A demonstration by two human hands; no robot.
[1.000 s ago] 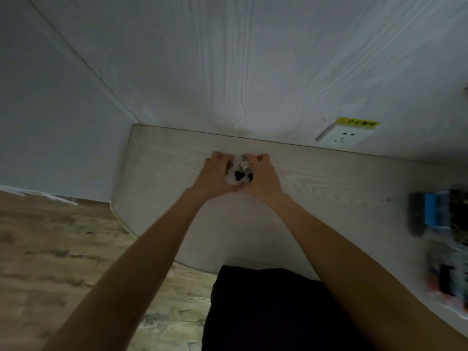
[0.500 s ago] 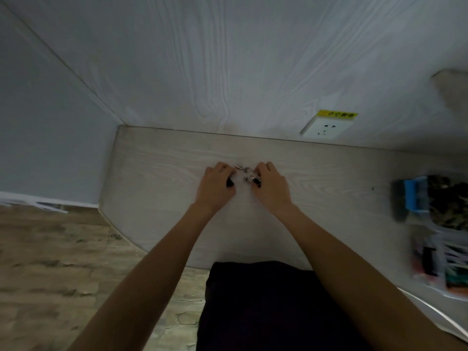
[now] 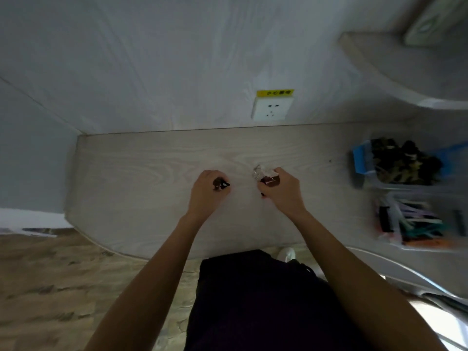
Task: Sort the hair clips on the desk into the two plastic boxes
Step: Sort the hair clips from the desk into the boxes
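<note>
Head view suggests sorting is nearly done: left hand (image 3: 206, 192) pinches a dark clip (image 3: 220, 184), right hand (image 3: 279, 190) is closed on clear and brown clips (image 3: 266, 174), both boxes (image 3: 397, 163) already filled well right of it, counter (image 3: 141, 178) otherwise bare.

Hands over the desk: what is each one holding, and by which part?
The left hand pinches a small dark clip at its fingertips. The right hand grips a clear clip and something brown; the exact hold points are too blurred.
</note>
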